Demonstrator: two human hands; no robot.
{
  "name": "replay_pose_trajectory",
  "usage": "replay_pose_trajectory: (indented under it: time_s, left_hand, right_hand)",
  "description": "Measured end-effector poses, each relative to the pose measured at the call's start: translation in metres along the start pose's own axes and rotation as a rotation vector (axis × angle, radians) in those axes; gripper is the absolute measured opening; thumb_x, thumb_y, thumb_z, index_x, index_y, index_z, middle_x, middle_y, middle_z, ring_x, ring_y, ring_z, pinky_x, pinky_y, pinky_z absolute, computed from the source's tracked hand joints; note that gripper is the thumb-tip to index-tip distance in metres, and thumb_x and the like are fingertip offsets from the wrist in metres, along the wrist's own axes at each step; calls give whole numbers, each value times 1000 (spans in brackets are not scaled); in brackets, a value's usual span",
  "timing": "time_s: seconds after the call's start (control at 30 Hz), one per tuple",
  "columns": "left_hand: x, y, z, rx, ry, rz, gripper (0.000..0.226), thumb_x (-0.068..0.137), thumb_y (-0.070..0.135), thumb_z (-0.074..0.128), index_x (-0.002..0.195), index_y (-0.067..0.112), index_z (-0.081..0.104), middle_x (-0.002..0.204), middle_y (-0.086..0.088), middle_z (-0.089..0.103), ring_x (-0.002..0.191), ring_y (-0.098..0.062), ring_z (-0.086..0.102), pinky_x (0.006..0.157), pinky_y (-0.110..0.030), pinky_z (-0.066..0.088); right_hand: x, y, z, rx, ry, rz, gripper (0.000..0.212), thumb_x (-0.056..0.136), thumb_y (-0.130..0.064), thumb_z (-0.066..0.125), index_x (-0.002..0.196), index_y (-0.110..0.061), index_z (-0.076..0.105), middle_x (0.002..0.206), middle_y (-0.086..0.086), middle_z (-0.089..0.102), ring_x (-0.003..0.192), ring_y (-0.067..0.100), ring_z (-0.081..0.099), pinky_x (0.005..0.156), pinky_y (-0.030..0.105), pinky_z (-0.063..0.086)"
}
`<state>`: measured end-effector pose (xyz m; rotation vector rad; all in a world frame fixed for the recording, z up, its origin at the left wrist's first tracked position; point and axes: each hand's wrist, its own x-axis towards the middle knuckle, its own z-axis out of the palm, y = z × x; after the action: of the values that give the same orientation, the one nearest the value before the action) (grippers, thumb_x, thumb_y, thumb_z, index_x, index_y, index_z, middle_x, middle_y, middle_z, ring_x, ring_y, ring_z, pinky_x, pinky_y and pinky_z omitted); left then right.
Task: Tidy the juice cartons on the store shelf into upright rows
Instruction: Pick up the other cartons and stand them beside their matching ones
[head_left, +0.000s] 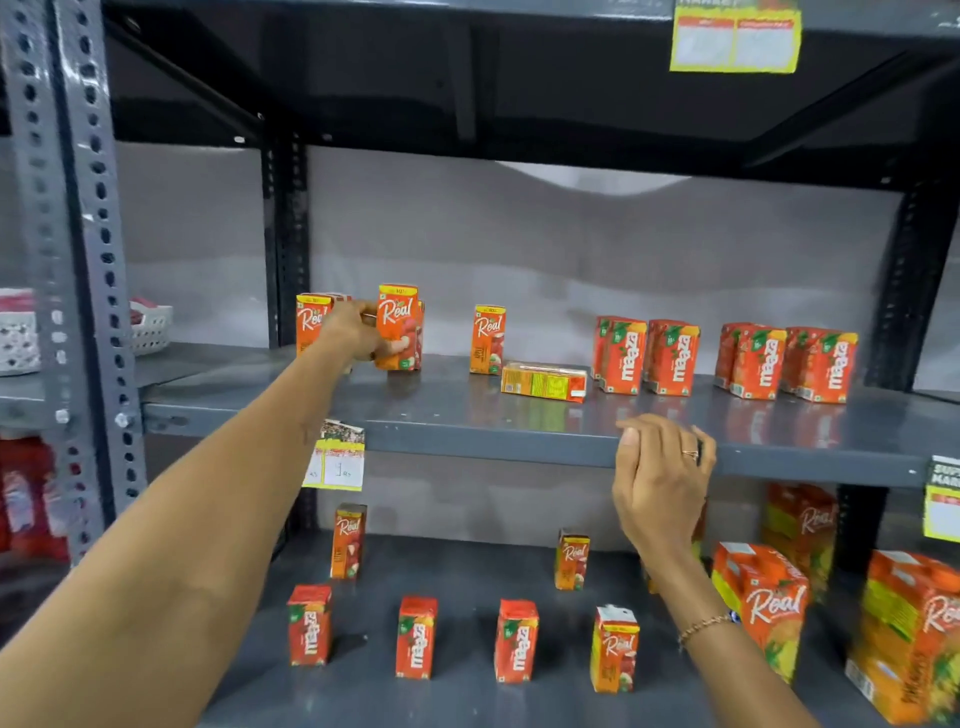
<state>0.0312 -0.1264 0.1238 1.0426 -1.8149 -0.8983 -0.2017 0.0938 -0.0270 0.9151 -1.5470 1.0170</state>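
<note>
Head view — left fingers (387, 349) clasp upright carton (397, 327).

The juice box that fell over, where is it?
The fallen carton lies flat on the middle shelf, between an upright Real carton on its left and the Maaza cartons on its right.

"Real" printed on the upright orange cartons (398, 327) at middle shelf left; "maaza" on the red cartons (673, 358) further right (price tags below too blurred to read).
</note>
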Motion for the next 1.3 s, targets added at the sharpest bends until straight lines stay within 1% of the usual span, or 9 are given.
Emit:
replay_pose_trajectory:
  time_s: [0.37, 0.47, 0.53, 0.6, 0.67, 0.77, 1.03, 1.23, 1.3]
  left_hand:
    - [26, -27, 17, 224, 7, -69, 67, 79, 12, 74, 137, 5, 41, 134, -15, 53, 125, -34, 49, 106, -46, 38]
    - [10, -16, 26, 557, 331, 92, 50, 82, 11, 69, 124, -2, 45, 122, -22, 55, 110, -35, 55, 90, -41, 47]
    - [-5, 1, 45, 560, 481, 333, 31, 86, 7, 62, 114, -2, 51, 112, -22, 59, 101, -34, 58, 81, -39, 48]
    - [-16, 24, 70, 497, 305, 556, 26, 90, 6, 54, 116, 1, 55, 113, -20, 63, 102, -33, 60, 84, -37, 47]
    - [-25, 41, 98, 547, -91, 698, 40, 93, 13, 54, 132, 6, 49, 128, -16, 59, 117, -30, 55, 97, -32, 41]
    - [-30, 44, 134, 821, -466, 620, 63, 94, 31, 53, 148, 13, 27, 149, -12, 40, 135, -29, 38, 112, -37, 30]
    - [-25, 51, 157, 1106, -329, 644, 51, 93, 22, 54, 140, 11, 38, 131, -19, 47, 122, -34, 47, 101, -44, 41]
    - [-30, 50, 151, 1036, -225, 653, 44, 93, 26, 55, 132, 13, 39, 125, -18, 57, 116, -31, 50, 94, -37, 42]
    - [-37, 51, 138, 842, -246, 594, 44, 92, 24, 57, 131, 12, 41, 123, -17, 59, 113, -31, 53, 90, -34, 42]
  right_hand:
    - [0, 4, 5, -13, 54, -5, 40, 96, -26, 34, 90, -8, 69, 94, 9, 70, 87, 27, 64, 91, 41, 36]
    - [0, 5, 7, -15, 71, -12, 39, 95, -25, 35, 89, -9, 69, 93, 9, 70, 86, 27, 64, 90, 41, 38]
    - [0, 5, 8, -14, 78, -13, 37, 95, -25, 35, 88, -10, 68, 93, 8, 70, 85, 26, 63, 90, 41, 37]
    - [-1, 6, 9, -6, 92, -16, 36, 95, -25, 35, 87, -11, 67, 92, 7, 70, 85, 25, 62, 90, 39, 36]
    - [0, 7, 10, 5, 99, -15, 36, 95, -25, 35, 88, -11, 67, 92, 7, 70, 85, 24, 62, 91, 39, 36]
    - [-1, 8, 11, 12, 97, -7, 37, 96, -27, 33, 88, -12, 67, 93, 6, 70, 86, 23, 62, 91, 38, 36]
    - [-1, 7, 10, 1, 80, -9, 32, 95, -26, 37, 89, -12, 66, 94, 7, 69, 87, 23, 62, 93, 39, 36]
    - [-1, 6, 6, 12, 52, -13, 31, 93, -25, 39, 91, -12, 67, 94, 7, 70, 88, 23, 64, 93, 40, 38]
    - [-2, 6, 5, 18, 45, -15, 30, 94, -24, 39, 91, -12, 67, 95, 6, 70, 88, 22, 63, 93, 40, 38]
